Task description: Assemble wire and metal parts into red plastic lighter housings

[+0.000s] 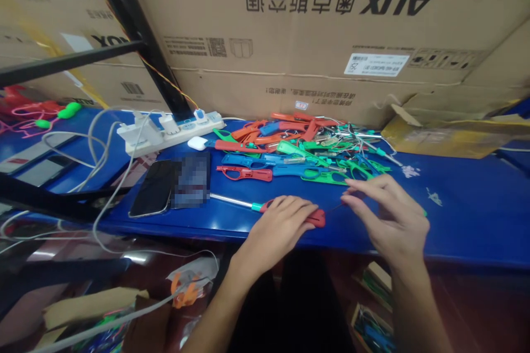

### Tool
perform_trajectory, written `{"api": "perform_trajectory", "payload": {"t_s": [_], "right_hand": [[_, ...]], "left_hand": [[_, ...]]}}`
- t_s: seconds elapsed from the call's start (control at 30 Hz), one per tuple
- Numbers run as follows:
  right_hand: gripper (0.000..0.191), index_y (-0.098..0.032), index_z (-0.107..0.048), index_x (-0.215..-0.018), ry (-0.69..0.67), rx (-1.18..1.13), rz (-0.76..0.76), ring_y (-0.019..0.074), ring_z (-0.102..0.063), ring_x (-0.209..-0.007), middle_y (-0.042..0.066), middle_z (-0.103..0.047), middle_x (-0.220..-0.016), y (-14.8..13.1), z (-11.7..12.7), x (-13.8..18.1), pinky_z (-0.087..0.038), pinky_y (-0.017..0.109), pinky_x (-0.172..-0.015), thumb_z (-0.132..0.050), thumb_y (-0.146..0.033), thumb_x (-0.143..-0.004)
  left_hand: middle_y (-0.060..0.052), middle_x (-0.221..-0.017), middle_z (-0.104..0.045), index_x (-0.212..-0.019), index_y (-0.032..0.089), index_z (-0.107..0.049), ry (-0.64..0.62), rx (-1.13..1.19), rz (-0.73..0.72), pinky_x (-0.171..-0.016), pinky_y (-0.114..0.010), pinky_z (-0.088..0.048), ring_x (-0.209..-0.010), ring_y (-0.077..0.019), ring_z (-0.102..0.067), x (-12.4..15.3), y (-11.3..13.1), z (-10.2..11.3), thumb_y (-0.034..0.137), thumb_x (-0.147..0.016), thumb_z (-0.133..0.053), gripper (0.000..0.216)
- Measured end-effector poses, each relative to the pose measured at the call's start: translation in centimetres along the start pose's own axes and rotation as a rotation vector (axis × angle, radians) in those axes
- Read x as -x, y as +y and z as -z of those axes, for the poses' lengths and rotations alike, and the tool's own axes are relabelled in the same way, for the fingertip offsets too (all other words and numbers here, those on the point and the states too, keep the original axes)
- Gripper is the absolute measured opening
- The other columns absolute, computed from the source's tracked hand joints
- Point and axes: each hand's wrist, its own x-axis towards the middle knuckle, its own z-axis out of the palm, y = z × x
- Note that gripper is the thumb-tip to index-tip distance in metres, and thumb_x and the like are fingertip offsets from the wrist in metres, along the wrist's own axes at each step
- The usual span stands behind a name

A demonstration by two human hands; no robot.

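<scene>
My left hand (278, 224) lies closed over the red handle of a long tool (236, 201), whose metal shaft sticks out to the left over the blue table (467, 209). My right hand (387, 210) hovers just right of it, thumb and forefinger pinched on something thin that I cannot make out. A green bit shows at that hand's far side. Behind both hands lies a heap of red, blue and green plastic handle parts (298, 151) mixed with metal pieces.
Two phones (155, 187) lie left of the tool. A white power strip (169, 129) with chargers and cables sits at the back left. Big cardboard boxes (314, 33) wall off the back. A black metal frame (128, 16) crosses the left. Boxes of parts stand below the table.
</scene>
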Motion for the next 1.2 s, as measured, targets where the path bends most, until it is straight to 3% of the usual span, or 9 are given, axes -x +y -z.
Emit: {"api": "perform_trajectory", "payload": {"t_s": [0.17, 0.33, 0.5, 0.63, 0.8, 0.87, 1.0, 1.1, 1.2], "right_hand": [[0.049, -0.035, -0.057, -0.143, -0.150, -0.039, -0.058, 0.0197, -0.067, -0.109, 0.005, -0.069, -0.124, -0.1, -0.3, 0.0, -0.056, 0.039, -0.093, -0.050, -0.010, -0.102], [0.047, -0.038, -0.070, -0.126, 0.045, -0.030, 0.004, 0.0164, -0.067, -0.084, -0.001, -0.070, -0.095, 0.0, -0.6, -0.1, -0.056, 0.032, -0.075, -0.072, -0.009, -0.089], [0.045, -0.035, -0.062, -0.139, -0.120, -0.083, -0.085, 0.0200, -0.070, -0.104, 0.003, -0.072, -0.118, -0.6, -0.4, 0.0, -0.057, 0.038, -0.089, -0.053, -0.012, -0.101], [0.027, -0.033, -0.077, -0.107, 0.117, 0.029, -0.114, 0.0168, -0.069, -0.079, -0.002, -0.073, -0.088, -1.0, -0.4, -0.2, -0.056, 0.031, -0.072, -0.078, -0.016, -0.087], [0.036, -0.031, -0.066, -0.133, -0.103, 0.034, -0.128, 0.0191, -0.071, -0.106, 0.003, -0.072, -0.125, -0.9, 0.1, -0.2, -0.057, 0.037, -0.095, -0.056, -0.018, -0.102], [0.039, -0.031, -0.066, -0.134, -0.046, -0.046, -0.149, 0.0188, -0.073, -0.103, 0.002, -0.074, -0.124, -0.7, -0.2, 0.1, -0.059, 0.037, -0.094, -0.056, -0.014, -0.101], [0.037, -0.031, -0.075, -0.114, 0.187, -0.106, -0.059, 0.0185, -0.074, -0.084, -0.002, -0.078, -0.097, -0.3, -1.2, 0.7, -0.062, 0.035, -0.077, -0.075, -0.007, -0.086], [0.034, -0.029, -0.074, -0.117, 0.113, -0.104, -0.024, 0.0200, -0.074, -0.095, 0.001, -0.077, -0.108, -0.5, -1.6, 0.7, -0.062, 0.038, -0.084, -0.067, -0.008, -0.092], [0.034, -0.028, -0.070, -0.124, 0.062, -0.151, -0.124, 0.0211, -0.075, -0.101, 0.004, -0.075, -0.120, -0.7, -1.7, 0.7, -0.061, 0.042, -0.092, -0.060, -0.010, -0.097]], "left_hand": [[-0.004, -0.131, -0.065, -0.132, 0.021, -0.057, -0.004, 0.000, -0.001, -0.105, -0.038, -0.043, -0.120, -0.0211, -0.057, 0.0, 0.0, 0.0, 0.034, -0.104, -0.052, 0.032], [-0.004, -0.131, -0.065, -0.132, 0.021, -0.057, -0.008, 0.000, -0.004, -0.105, -0.037, -0.043, -0.120, -0.0203, -0.057, 0.0, 0.0, 0.1, 0.034, -0.104, -0.051, 0.031], [-0.005, -0.130, -0.066, -0.131, 0.021, -0.058, -0.012, -0.006, 0.000, -0.103, -0.037, -0.044, -0.119, -0.0210, -0.058, 0.0, 0.0, 0.2, 0.034, -0.104, -0.052, 0.030], [-0.007, -0.130, -0.066, -0.131, 0.021, -0.058, -0.004, -0.001, -0.005, -0.104, -0.038, -0.044, -0.119, -0.0219, -0.059, 0.0, 0.0, 0.2, 0.034, -0.104, -0.052, 0.031], [-0.005, -0.131, -0.066, -0.129, 0.022, -0.060, -0.016, 0.011, 0.004, -0.104, -0.038, -0.043, -0.119, -0.0220, -0.058, 0.0, 0.0, 0.2, 0.033, -0.104, -0.051, 0.028], [-0.004, -0.131, -0.066, -0.129, 0.022, -0.060, -0.013, 0.015, 0.011, -0.104, -0.038, -0.043, -0.119, -0.0219, -0.058, 0.1, 0.1, 0.2, 0.033, -0.104, -0.052, 0.028], [-0.005, -0.131, -0.066, -0.130, 0.021, -0.059, -0.005, 0.019, 0.011, -0.104, -0.037, -0.043, -0.120, -0.0219, -0.058, 0.1, 0.1, 0.1, 0.034, -0.104, -0.052, 0.030], [-0.005, -0.130, -0.066, -0.129, 0.021, -0.059, -0.003, 0.015, 0.012, -0.105, -0.038, -0.043, -0.120, -0.0214, -0.058, 0.2, 0.1, 0.1, 0.034, -0.104, -0.052, 0.029], [-0.005, -0.130, -0.066, -0.129, 0.022, -0.060, -0.004, 0.008, 0.012, -0.104, -0.038, -0.044, -0.120, -0.0210, -0.058, 0.1, 0.1, 0.2, 0.033, -0.104, -0.052, 0.029]]}}
